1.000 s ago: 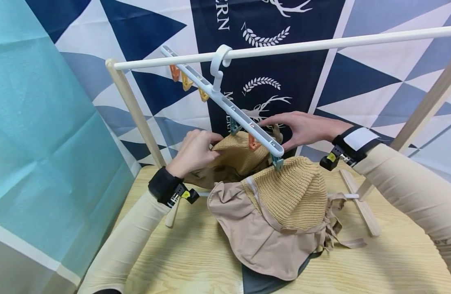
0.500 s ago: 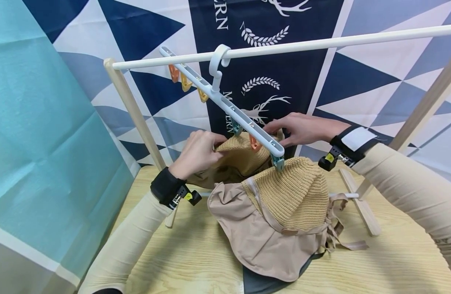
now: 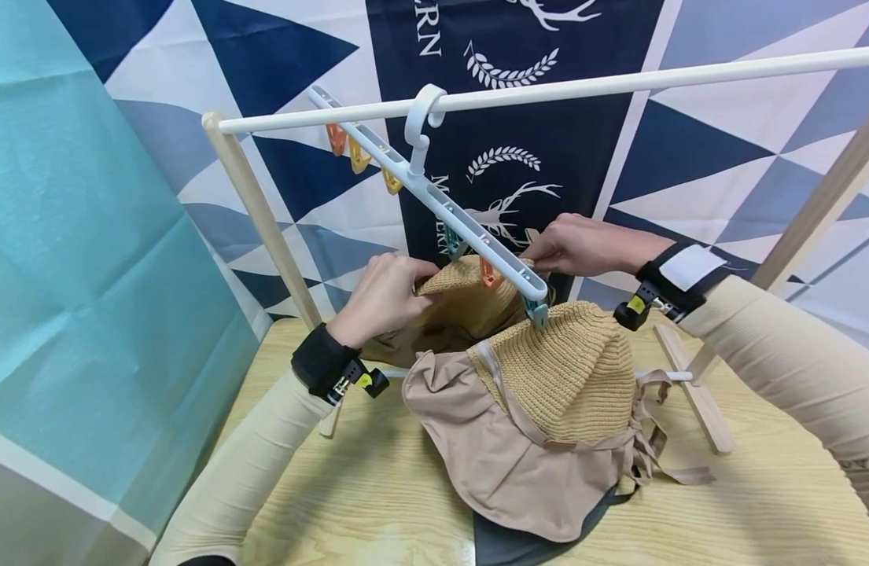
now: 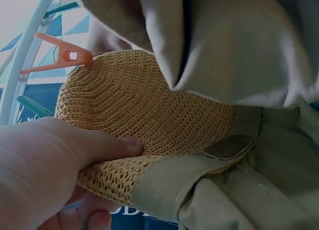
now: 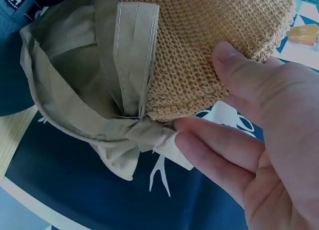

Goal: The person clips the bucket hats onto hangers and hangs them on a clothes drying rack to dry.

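Behind the hanger bar, a sun hat [image 3: 469, 306] with a woven straw crown and beige cloth brim is held up between both hands. My left hand [image 3: 383, 299] pinches its left side; in the left wrist view the thumb lies on the weave [image 4: 132, 113], other fingers below. At the right side my right hand [image 3: 579, 244] pinches the crown, thumb on the straw [image 5: 199, 60]. An orange clip [image 4: 65, 56] meets the crown's edge; whether it bites the straw I cannot tell. Nearer, a second sun hat [image 3: 568, 369] hangs below a teal clip [image 3: 536, 313].
A pale blue clip hanger [image 3: 434, 196] hooks over the white rod [image 3: 583, 93] of a wooden rack [image 3: 264, 224]. Orange and yellow clips [image 3: 359, 157] line its far half. Something dark grey [image 3: 526, 542] shows beneath the nearer hat, above the wooden table [image 3: 377, 487].
My right hand's fingers have closed from a wide spread onto the back hat's right side. The left hand has shifted slightly right, still gripping the hat. The nearer hat has barely moved.
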A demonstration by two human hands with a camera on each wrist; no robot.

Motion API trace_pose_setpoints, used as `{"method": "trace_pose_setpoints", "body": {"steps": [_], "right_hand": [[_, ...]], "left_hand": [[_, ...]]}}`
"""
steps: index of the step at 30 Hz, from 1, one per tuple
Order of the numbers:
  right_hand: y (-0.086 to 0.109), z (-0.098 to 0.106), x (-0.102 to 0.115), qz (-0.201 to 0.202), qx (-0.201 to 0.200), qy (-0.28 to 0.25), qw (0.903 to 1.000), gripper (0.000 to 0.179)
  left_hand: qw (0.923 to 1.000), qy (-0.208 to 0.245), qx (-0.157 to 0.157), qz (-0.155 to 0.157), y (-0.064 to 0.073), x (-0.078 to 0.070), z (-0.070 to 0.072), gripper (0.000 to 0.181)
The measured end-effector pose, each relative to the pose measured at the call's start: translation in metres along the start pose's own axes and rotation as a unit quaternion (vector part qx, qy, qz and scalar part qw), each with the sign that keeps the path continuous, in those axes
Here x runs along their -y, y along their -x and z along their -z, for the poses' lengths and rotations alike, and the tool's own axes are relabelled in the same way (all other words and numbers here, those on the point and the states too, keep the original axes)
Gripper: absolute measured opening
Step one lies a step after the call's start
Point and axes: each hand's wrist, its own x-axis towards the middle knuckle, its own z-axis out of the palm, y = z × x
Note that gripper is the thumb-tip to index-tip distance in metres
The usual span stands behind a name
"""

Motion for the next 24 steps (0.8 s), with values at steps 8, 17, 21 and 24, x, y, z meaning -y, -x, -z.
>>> {"method": "trace_pose_setpoints", "body": {"steps": [8, 17, 21, 24], "right_hand": [[0.004, 0.0, 0.0, -0.015, -0.015, -0.001, 0.9998, 0.023], [0.011, 0.002, -0.004, -0.05, -0.028, -0.016, 0.9982, 0.018], [0.014, 0.003, -0.006, -0.056, -0.042, -0.022, 0.9973, 0.021], [0.016, 0.002, -0.007, -0.048, -0.05, -0.025, 0.9973, 0.018]], "left_hand": [[0.9988, 0.008, 0.028, 0.04, 0.003, 0.002, -0.002, 0.033], [0.9963, -0.001, 0.056, 0.066, 0.012, 0.01, -0.003, 0.05], [0.9948, -0.008, 0.07, 0.074, 0.017, 0.011, -0.002, 0.049], [0.9941, -0.001, 0.079, 0.075, 0.019, 0.013, -0.003, 0.041]]}}
